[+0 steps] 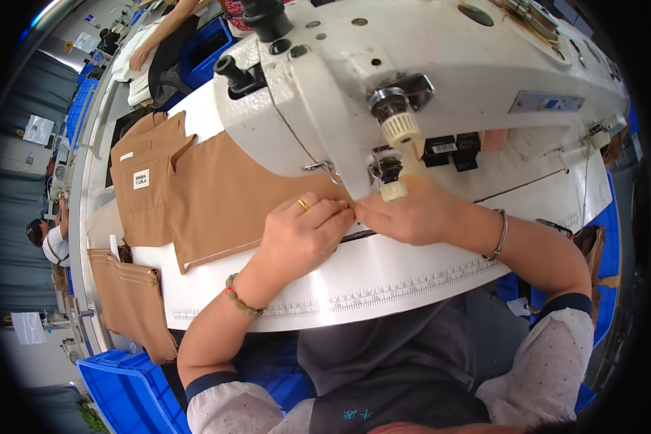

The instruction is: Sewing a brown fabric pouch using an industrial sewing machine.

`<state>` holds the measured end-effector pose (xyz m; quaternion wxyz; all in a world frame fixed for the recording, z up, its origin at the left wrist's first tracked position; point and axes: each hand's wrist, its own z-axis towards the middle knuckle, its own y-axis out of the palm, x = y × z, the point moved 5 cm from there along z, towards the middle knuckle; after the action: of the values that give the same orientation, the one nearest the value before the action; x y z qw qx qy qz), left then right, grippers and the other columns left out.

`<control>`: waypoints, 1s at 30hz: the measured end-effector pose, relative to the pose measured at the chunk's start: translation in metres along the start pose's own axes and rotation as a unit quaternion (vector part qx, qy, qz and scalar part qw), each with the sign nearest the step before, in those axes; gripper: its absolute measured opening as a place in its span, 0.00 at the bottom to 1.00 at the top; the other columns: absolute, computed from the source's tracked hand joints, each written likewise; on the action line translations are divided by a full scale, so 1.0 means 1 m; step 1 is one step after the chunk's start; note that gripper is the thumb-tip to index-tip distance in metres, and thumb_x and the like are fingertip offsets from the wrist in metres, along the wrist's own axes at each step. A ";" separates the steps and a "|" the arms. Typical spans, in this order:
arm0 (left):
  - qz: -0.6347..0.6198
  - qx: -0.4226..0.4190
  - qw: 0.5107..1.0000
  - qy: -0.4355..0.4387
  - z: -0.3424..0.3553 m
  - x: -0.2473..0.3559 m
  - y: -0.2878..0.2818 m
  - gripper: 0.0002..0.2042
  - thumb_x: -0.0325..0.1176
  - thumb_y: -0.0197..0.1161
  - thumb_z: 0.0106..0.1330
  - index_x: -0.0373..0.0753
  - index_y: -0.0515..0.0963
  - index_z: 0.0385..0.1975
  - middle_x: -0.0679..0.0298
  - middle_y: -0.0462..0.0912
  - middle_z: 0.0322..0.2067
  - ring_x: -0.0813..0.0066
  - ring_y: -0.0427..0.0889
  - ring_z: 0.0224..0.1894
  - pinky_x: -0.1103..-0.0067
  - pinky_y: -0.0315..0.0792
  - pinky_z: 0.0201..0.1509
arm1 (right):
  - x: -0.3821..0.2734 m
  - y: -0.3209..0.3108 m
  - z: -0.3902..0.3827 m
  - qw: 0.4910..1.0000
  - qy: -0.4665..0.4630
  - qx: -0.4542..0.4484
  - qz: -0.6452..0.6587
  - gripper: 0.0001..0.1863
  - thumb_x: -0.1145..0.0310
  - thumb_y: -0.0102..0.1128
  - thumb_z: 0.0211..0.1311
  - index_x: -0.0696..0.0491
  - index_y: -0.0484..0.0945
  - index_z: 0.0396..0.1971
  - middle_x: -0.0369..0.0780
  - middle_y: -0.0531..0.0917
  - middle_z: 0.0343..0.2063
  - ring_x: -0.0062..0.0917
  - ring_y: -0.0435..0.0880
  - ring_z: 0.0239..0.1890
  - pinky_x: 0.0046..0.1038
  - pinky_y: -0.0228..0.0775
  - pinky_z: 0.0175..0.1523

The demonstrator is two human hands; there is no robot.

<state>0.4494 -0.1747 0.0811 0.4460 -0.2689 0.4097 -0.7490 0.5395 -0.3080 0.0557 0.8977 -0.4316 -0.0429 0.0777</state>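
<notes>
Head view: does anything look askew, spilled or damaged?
Nothing looks spilled or damaged. One mild oddity: the folded brown cloth at lower left appears to droop past the edge of the white table, rather untidily.

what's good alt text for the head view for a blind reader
A person's left hand and right hand nearly meet at the edge of brown fabric by a white sewing machine. The white table has a ruler scale along its near edge; more brown cloth at left.
</notes>
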 end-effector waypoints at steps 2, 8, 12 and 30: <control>0.005 -0.003 1.000 -0.016 0.002 -0.005 0.002 0.09 0.27 0.71 0.49 0.41 0.86 0.32 0.70 0.85 0.33 0.74 0.84 0.36 0.79 0.79 0.36 | 0.004 0.002 0.000 1.000 0.015 -0.026 -0.007 0.04 0.68 0.62 0.53 0.51 0.77 0.24 0.35 0.75 0.17 0.29 0.81 0.20 0.33 0.72 0.23; 0.017 0.010 1.000 -0.011 0.004 -0.014 0.006 0.10 0.28 0.69 0.49 0.42 0.86 0.33 0.70 0.85 0.35 0.73 0.84 0.43 0.77 0.81 0.43 | 0.015 0.009 -0.001 0.998 0.064 -0.022 0.012 0.04 0.67 0.63 0.50 0.48 0.79 0.26 0.37 0.77 0.17 0.31 0.82 0.21 0.34 0.74 0.25; 0.014 -0.010 1.000 -0.005 0.003 -0.015 0.002 0.11 0.29 0.68 0.51 0.41 0.86 0.35 0.69 0.85 0.38 0.71 0.84 0.46 0.75 0.82 0.45 | 0.014 0.010 -0.003 0.996 0.074 -0.031 -0.028 0.04 0.66 0.66 0.46 0.47 0.81 0.24 0.36 0.78 0.20 0.29 0.83 0.23 0.33 0.75 0.26; -0.029 -0.061 0.998 -0.014 -0.002 -0.012 0.003 0.14 0.29 0.65 0.51 0.39 0.86 0.39 0.68 0.83 0.40 0.69 0.83 0.47 0.74 0.81 0.49 | 0.014 -0.024 0.007 0.989 0.121 -0.052 0.071 0.07 0.70 0.67 0.48 0.50 0.77 0.27 0.34 0.78 0.20 0.30 0.81 0.22 0.34 0.74 0.26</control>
<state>0.4545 -0.1644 0.0768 0.4123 -0.3182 0.4403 -0.7313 0.5545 -0.3152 0.0788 0.8648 -0.4860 0.0924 0.0863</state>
